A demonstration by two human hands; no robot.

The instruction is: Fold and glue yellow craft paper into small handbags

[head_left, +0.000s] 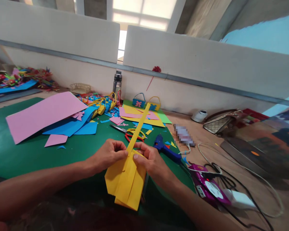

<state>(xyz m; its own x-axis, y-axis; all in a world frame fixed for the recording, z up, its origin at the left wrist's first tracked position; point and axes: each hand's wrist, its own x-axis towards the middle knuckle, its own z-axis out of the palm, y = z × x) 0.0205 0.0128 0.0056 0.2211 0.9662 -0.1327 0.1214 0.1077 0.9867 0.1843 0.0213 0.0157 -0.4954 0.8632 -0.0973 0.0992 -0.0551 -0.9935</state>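
Note:
Near the front edge of the table, both my hands are closed on yellow paper pieces. My left hand (112, 154) pinches the lower end of a long yellow paper strip (139, 126), which slants up and away. With thumb and fingers, my right hand (150, 158) grips the upper right part of a folded yellow paper (128, 186) with crease lines and cut corners. The strip's lower end lies against this folded paper; whether it is joined there I cannot tell. Just beyond my hands are scissors (135, 135) with red and yellow handles. A blue glue gun (167, 150) lies to the right.
Pink sheets (47, 112) and blue sheets (73, 125) cover the left of the green table (86, 157). Small paper bags (138, 102) stand at the back. A purple power strip (207, 184), cables, a phone (184, 134) and a handbag (221, 122) lie right.

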